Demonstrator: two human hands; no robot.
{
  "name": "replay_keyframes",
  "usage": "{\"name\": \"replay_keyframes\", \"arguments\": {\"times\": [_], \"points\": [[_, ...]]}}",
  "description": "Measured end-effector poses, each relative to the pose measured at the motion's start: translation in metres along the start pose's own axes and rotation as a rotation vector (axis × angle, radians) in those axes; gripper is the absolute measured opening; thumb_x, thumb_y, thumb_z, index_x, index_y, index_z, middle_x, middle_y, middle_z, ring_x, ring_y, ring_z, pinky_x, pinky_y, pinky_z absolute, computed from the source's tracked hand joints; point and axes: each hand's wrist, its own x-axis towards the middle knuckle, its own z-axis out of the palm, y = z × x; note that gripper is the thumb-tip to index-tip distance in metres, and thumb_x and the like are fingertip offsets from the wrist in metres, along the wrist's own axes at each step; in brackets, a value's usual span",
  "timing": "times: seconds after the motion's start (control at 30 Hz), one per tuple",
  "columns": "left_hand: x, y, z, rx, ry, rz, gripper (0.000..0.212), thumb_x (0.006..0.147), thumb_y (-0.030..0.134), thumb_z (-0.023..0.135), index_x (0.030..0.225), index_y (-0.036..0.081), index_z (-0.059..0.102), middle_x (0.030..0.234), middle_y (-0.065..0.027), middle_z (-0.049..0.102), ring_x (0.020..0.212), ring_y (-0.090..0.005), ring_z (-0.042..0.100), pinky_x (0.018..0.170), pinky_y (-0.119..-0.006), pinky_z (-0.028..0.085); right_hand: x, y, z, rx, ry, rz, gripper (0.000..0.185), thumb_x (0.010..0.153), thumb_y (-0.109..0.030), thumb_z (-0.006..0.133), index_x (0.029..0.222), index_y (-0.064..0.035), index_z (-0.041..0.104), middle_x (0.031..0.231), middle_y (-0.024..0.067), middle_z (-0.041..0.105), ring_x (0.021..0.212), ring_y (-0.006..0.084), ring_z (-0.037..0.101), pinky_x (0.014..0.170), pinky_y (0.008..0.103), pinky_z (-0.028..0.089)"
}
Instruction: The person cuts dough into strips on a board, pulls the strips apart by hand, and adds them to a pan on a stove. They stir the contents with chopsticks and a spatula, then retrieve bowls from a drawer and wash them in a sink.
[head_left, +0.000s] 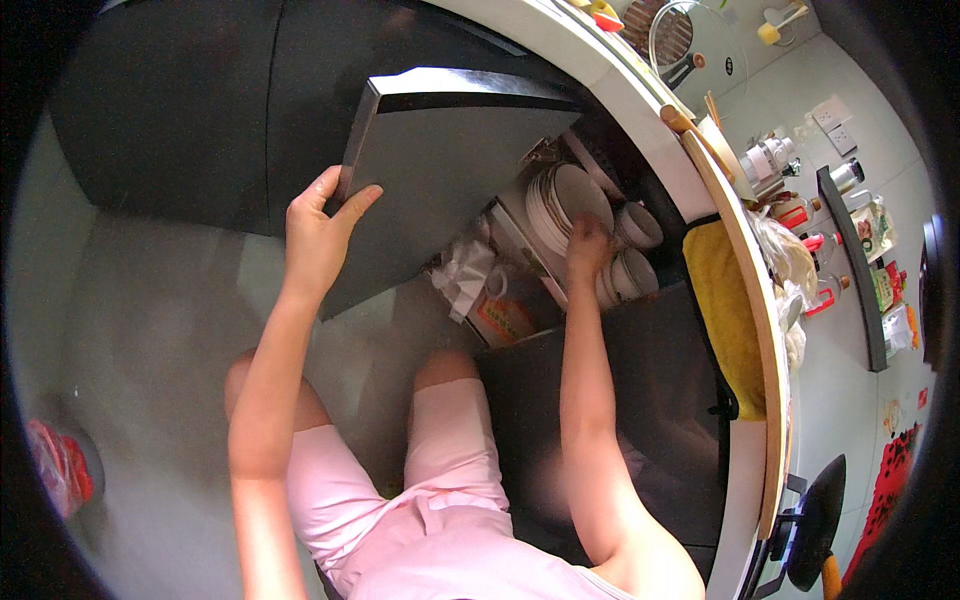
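My left hand grips the edge of a dark cabinet door, thumb on its inner face; the door stands swung out. My right hand reaches into the cabinet. Its fingers are at the front of a stack of white plates, which stand on edge. Whether they hold a plate is hard to tell in the shade. White bowls lie beside the plates, and more stacked bowls are next to my wrist. A white plastic bag and a printed box sit in the lower part of the cabinet.
Above the cabinet runs a white counter edge with a yellow cloth hanging from it. A wooden board lies along the counter. A black wok stands on the stove. A bin with a red bag is on the floor at left.
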Motion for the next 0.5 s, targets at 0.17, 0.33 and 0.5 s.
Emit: {"name": "replay_keyframes", "arguments": {"times": [0.17, 0.33, 0.5], "points": [[-0.025, 0.006, 0.02, 0.606, 0.421, 0.545, 0.032, 0.086, 0.008, 0.062, 0.118, 0.008, 0.056, 0.112, -0.0086, 0.059, 0.108, -0.0237, 0.053, 0.095, -0.038, 0.035, -0.012, -0.021, 0.007, -0.319, -0.053, -0.196, 0.046, 0.086, -0.033, 0.067, 0.117, 0.0, 0.061, 0.113, 0.0213, 0.062, 0.105, 0.0369, 0.057, 0.089, 0.0483, 0.043], [-0.07, -0.031, 0.098, 0.258, -0.188, 0.339, 0.036, 0.088, 0.014, 0.058, 0.123, 0.01, 0.052, 0.122, -0.0077, 0.057, 0.12, -0.0304, 0.049, 0.103, -0.043, 0.033, -0.002, 0.005, 0.013, -0.057, -0.2, -0.143, 0.043, 0.084, -0.025, 0.07, 0.113, 0.0043, 0.062, 0.112, 0.025, 0.061, 0.107, 0.0387, 0.056, 0.087, 0.0445, 0.045], [-0.051, -0.107, 0.208, -0.409, -0.334, -0.408, 0.063, 0.088, 0.034, 0.063, 0.14, 0.011, 0.036, 0.14, -0.0125, 0.041, 0.13, -0.0296, 0.038, 0.101, -0.042, 0.04, -0.007, -0.035, -0.006, -0.157, -0.158, -0.322, 0.032, 0.085, -0.018, 0.067, 0.105, 0.0059, 0.062, 0.102, 0.0237, 0.061, 0.1, 0.0388, 0.055, 0.085, 0.0448, 0.045]]}}
